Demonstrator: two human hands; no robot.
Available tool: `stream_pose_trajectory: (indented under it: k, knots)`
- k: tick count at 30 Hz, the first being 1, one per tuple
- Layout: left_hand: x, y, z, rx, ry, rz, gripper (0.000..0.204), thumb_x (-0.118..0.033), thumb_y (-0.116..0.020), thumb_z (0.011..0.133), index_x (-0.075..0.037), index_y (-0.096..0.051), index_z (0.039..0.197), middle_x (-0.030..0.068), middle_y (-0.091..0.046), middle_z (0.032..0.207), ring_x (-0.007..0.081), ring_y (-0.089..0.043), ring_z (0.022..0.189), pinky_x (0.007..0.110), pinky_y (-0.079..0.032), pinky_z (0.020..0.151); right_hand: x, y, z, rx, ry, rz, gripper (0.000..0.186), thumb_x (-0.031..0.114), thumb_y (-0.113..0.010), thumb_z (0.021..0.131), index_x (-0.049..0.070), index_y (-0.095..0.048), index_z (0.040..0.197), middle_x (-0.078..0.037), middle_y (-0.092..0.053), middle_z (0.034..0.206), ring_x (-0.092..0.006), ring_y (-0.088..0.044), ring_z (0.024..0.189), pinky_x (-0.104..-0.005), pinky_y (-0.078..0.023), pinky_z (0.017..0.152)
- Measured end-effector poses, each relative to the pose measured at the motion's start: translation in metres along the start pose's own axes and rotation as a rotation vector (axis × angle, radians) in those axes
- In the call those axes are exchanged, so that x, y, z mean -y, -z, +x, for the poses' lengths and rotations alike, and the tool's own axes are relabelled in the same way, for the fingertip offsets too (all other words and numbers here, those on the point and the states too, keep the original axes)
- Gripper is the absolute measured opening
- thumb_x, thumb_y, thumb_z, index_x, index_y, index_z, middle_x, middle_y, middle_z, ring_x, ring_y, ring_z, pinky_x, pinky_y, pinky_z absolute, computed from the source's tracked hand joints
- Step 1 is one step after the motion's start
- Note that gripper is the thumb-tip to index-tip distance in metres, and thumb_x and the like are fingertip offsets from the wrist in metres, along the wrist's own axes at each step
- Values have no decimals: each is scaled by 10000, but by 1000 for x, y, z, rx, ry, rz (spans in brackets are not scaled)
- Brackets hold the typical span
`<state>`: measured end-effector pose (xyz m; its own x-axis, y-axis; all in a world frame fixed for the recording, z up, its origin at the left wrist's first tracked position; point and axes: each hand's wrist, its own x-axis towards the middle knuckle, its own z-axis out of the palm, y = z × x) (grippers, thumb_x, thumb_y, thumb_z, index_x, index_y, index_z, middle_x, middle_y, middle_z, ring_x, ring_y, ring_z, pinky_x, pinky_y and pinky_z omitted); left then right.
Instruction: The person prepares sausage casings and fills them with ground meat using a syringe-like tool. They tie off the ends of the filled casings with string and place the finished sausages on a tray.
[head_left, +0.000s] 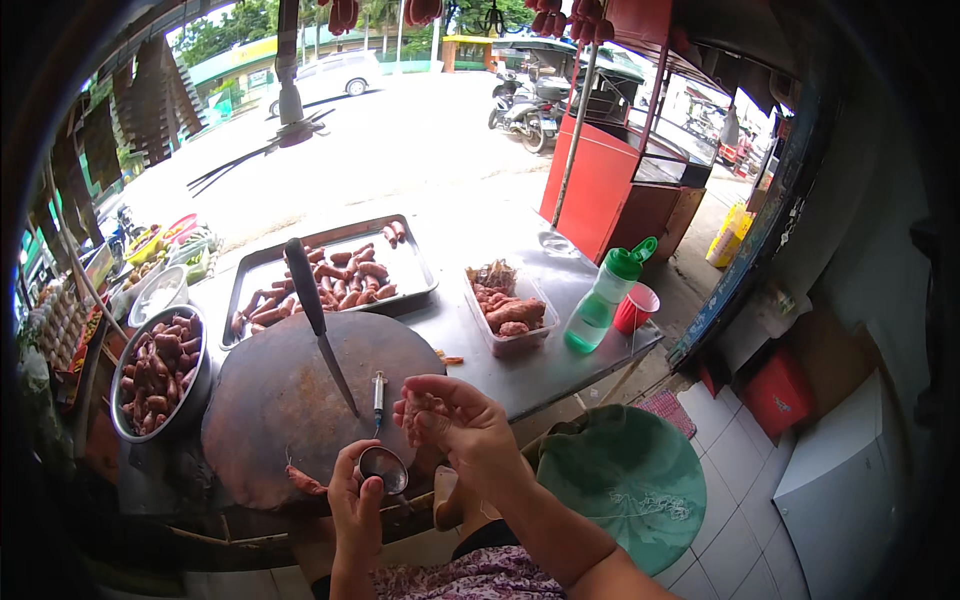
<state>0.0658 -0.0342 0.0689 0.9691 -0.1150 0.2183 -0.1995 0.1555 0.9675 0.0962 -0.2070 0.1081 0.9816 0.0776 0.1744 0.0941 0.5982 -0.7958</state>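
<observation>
My left hand (pixel 354 510) grips a small round cup (pixel 384 468) with a pale rim, its mouth tilted up; whether it has a spout below cannot be seen. Just above it, my right hand (pixel 470 430) pinches a lump of ground meat (pixel 420 408) in its fingertips. Both hands are over the near edge of a thick round chopping block (pixel 270 400). A knife (pixel 325 335) stands upright on the block, blade down, handle leaning left. Beside my right fingers lies a syringe (pixel 379 395). A reddish scrap of sausage casing (pixel 304 481) rests near the block's front edge.
Sausages fill a metal tray (pixel 425 270) and a grey bowl (pixel 200 385). On the steel table (pixel 455 345) are a plastic tub (pixel 548 335) of ground meat, a green-capped bottle (pixel 598 305) and a red cup (pixel 638 306). A green round lid (pixel 640 480) sits at right.
</observation>
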Motion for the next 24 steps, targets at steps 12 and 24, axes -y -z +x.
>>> stream_pose_trajectory:
  k: [12, 24]
  knots:
    - [-4, 7, -14, -159, -210, -77, 612, -492, -597, 981, 24, -497, 1296, 70, -617, 1062, 110, -597, 960, 220, -464, 809, -57, -60, -40, 48, 350, -508, 193, 8, -560, 975, -6, -629, 1155, -134, -611, 1245, -217, -644, 1058, -330, -518, 942]
    - [13, 7, -18, -264, -243, 0, 635, -501, -601, 971, 34, -496, 1298, 85, -603, 1089, 144, -582, 989, 279, -470, 865, -61, -73, -34, 87, 567, -735, 347, 278, -498, 1034, 7, -614, 1217, -193, -627, 1271, -352, -579, 1227, -495, -302, 1160]
